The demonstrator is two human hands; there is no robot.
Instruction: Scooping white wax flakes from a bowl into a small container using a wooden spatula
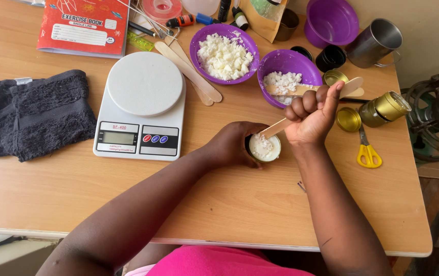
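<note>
Wooden table [229, 204], crowded along its far edge. Left hand [232, 144] wraps the small tin [265, 148] of white flakes, steadying it. Right hand [311, 116] fists a wooden stick [275, 128], tip down in the tin. Flake bowls [286, 69] near; scale [141, 105] left.

Purple bowls [224, 30], white wax flakes [224, 56]; red book [84, 25], dark grey towel [40, 112], yellow-handled scissors [368, 153]

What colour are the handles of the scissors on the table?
Yellow. The scissors lie right of the right hand, seen in the head view.
</note>
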